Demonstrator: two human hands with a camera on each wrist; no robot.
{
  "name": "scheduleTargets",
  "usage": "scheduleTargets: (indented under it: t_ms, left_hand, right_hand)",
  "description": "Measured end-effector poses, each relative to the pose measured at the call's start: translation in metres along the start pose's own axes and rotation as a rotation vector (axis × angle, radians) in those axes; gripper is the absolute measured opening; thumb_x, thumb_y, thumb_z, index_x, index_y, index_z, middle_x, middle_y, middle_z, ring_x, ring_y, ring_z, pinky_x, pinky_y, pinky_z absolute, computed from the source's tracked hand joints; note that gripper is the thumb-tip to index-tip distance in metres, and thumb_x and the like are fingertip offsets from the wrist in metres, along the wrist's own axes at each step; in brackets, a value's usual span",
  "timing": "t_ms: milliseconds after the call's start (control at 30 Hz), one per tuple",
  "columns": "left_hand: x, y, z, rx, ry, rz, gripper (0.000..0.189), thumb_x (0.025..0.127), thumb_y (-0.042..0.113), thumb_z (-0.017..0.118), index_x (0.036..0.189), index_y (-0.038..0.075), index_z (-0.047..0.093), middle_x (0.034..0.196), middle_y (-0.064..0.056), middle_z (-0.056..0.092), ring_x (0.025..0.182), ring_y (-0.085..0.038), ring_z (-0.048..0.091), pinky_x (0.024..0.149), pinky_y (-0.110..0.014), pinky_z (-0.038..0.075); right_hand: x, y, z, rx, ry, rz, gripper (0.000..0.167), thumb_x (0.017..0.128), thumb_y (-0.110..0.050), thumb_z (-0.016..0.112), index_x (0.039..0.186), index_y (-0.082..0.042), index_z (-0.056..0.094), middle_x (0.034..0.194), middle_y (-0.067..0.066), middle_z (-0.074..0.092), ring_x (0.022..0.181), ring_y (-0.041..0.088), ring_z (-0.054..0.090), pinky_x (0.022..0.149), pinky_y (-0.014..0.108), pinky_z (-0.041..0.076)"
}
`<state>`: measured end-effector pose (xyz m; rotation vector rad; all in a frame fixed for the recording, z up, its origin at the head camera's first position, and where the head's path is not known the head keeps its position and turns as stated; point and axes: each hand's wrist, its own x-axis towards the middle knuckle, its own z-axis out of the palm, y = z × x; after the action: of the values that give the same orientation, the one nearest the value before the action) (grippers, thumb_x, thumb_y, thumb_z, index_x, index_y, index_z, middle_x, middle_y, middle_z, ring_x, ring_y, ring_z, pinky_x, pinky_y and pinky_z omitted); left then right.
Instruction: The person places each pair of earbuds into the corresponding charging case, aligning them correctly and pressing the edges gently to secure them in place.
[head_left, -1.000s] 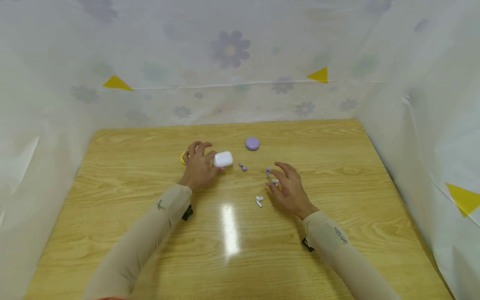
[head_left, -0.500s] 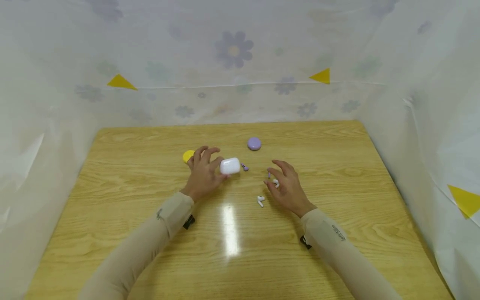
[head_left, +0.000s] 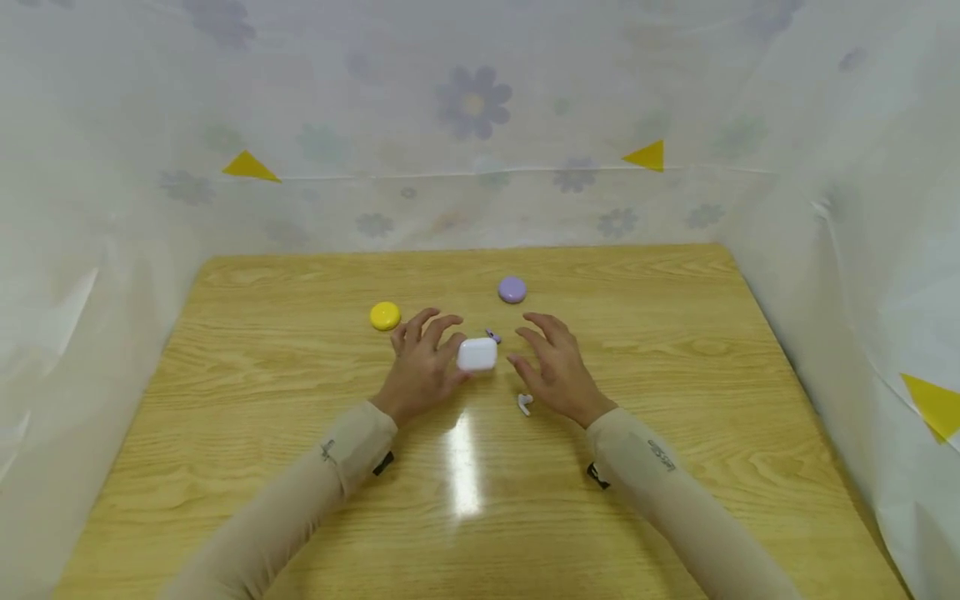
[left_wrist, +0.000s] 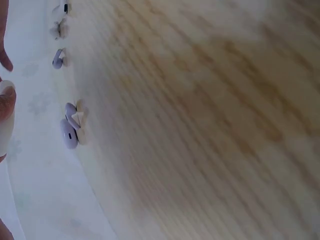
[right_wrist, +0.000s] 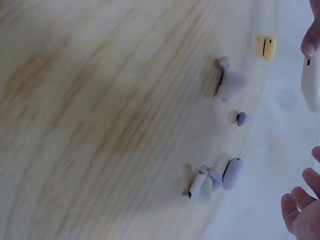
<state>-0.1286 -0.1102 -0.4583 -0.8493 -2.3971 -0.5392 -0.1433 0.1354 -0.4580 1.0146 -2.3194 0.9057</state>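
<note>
My left hand (head_left: 422,371) pinches a white earbud case (head_left: 477,355) between thumb and fingers, held over the table. In the right wrist view that case (right_wrist: 311,86) hangs at the right edge. My right hand (head_left: 557,371) hovers just right of the case, fingers apart and slightly bent, holding nothing. One white earbud (head_left: 525,404) lies nearer me, by the right thumb. A purple earbud (head_left: 492,335) lies behind the case. The other white earbud (right_wrist: 201,187) and other purple earbud (right_wrist: 216,179) show in the right wrist view; the right hand hides them in the head view.
A round purple earbud case (head_left: 512,290) sits at the back middle of the wooden table (head_left: 660,317). Left of it, beyond the left fingers, lies a round yellow case (head_left: 385,316). A flower-patterned white sheet (head_left: 472,200) hangs behind the table and along its sides.
The left hand has carried the white case right and toward me, uncovering the yellow case. The right hand has shifted a little left, covering one white and one purple earbud.
</note>
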Motion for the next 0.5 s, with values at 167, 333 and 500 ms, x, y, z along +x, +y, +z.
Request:
scheduleTargets:
  t_ms: [167, 333, 500]
  left_hand:
    - [-0.002, 0.004, 0.001, 0.078, 0.053, 0.101, 0.051, 0.068, 0.035, 0.085, 0.104, 0.005, 0.065, 0.123, -0.01, 0.054, 0.122, -0.038, 0.041, 0.086, -0.054, 0.026]
    - [-0.004, 0.006, 0.001, 0.165, 0.079, 0.186, 0.051, 0.073, 0.039, 0.081, 0.109, 0.006, 0.064, 0.124, -0.01, 0.054, 0.121, -0.035, 0.042, 0.087, -0.052, 0.026]
    - [-0.006, 0.005, 0.002, 0.197, 0.109, 0.235, 0.049, 0.076, 0.04, 0.078, 0.108, 0.006, 0.064, 0.123, -0.01, 0.056, 0.12, -0.035, 0.044, 0.088, -0.052, 0.026]
  right_hand:
    - [0.006, -0.006, 0.002, 0.021, -0.055, 0.018, 0.042, 0.081, -0.014, 0.074, 0.113, 0.008, 0.061, 0.129, 0.025, 0.051, 0.121, 0.042, 0.045, 0.095, 0.059, 0.037]
    - [0.009, -0.01, 0.005, 0.074, -0.137, 0.026, 0.043, 0.085, -0.019, 0.07, 0.119, 0.005, 0.059, 0.133, 0.023, 0.048, 0.126, 0.04, 0.041, 0.098, 0.058, 0.034]
    - [0.01, -0.013, 0.007, 0.099, -0.173, -0.021, 0.038, 0.086, -0.018, 0.069, 0.117, 0.003, 0.061, 0.133, 0.023, 0.048, 0.125, 0.043, 0.041, 0.096, 0.06, 0.035]
